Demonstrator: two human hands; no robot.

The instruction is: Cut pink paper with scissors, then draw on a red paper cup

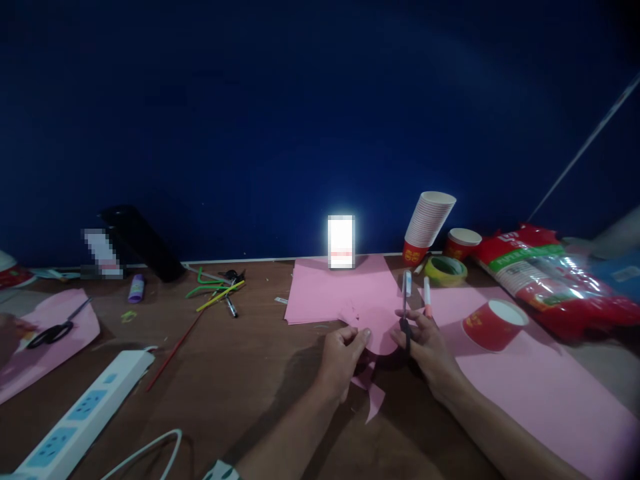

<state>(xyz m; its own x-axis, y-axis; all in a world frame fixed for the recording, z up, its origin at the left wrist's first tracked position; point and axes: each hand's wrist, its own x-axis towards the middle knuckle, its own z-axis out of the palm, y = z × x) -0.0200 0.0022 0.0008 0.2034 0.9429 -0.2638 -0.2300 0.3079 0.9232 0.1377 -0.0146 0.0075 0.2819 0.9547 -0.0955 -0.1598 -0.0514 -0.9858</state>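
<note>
The fingers (361, 337) of the left hand (343, 353) pinch the edge of the pink paper piece (383, 332), just above the table (250, 373). The right hand (425, 343) is closed on the scissors (406, 300) beside it. The paper seems thin, light and floppy, so it is better held near the blades.

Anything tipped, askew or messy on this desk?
One red paper cup lies on its side on the pink sheet, right of the right hand holding the scissors. The stack of cups farther back leans rightward. Pink scraps lie near the left hand, which pinches the pink cut-out.
</note>
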